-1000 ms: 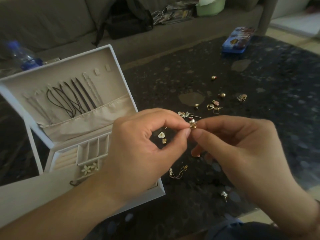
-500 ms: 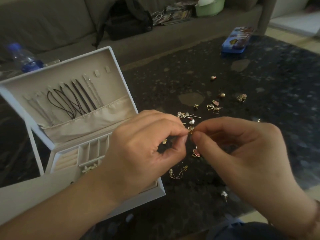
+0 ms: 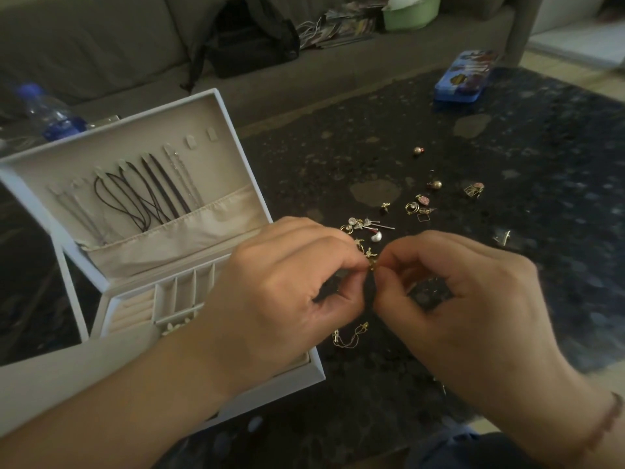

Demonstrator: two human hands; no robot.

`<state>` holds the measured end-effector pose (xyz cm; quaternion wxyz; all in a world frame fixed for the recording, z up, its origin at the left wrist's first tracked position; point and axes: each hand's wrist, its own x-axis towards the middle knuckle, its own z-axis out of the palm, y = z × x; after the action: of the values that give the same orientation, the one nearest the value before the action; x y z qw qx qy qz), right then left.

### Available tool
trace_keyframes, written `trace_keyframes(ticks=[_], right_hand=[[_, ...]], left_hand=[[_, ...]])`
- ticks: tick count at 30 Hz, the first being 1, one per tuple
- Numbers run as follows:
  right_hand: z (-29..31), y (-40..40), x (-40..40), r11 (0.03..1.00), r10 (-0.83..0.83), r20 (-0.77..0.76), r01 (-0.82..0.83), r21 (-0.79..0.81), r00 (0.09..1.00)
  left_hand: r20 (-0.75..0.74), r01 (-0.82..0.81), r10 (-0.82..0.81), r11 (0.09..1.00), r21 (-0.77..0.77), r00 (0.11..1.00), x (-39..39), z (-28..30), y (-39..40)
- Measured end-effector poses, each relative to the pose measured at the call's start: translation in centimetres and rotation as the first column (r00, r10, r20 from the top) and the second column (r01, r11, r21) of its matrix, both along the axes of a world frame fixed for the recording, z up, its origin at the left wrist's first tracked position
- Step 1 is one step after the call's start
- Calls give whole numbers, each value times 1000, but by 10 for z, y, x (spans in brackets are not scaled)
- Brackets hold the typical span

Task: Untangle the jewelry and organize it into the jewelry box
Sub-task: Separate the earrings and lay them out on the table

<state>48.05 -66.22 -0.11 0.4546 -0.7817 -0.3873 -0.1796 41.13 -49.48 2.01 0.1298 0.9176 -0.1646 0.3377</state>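
We've got both hands meeting just right of the jewelry box [image 3: 216, 106]: left hand [image 3: 284, 286] and right hand [image 3: 473, 299] curled, thumbs and forefingers pinching one small gold piece [image 3: 372, 263] between them, wrists angled inward.

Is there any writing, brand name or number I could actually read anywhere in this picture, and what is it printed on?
No text can be read here.
Blue tin on the table: colourful print on its lid, too blurred to read.
Water bottle behind the jewelry box: blue label, lettering not legible.
Magazines on the sofa: printed covers, too small and blurred to read.
The jewelry box shows no marking.
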Motion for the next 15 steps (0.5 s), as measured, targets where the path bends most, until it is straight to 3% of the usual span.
trace_keyframes(ticks=[4, 6, 9, 15], right_hand=[[2, 1, -2, 1000, -6, -95, 4, -20, 995], [5, 2, -4, 1000, 9, -235, -10, -3, 972], [7, 4, -6, 992, 105, -514, -52, 116, 852], [7, 12, -14, 951, 249, -731, -17, 309, 636]], left_hand=[[-22, 8, -8, 1000, -7, 1000, -1, 0, 1], [-29, 11, -11, 1000, -13, 1000, -2, 0, 1], [-32, -10, 8, 997, -70, 999, -2, -1, 0], [-37, -34, 26, 975, -220, 999, -1, -2, -2]])
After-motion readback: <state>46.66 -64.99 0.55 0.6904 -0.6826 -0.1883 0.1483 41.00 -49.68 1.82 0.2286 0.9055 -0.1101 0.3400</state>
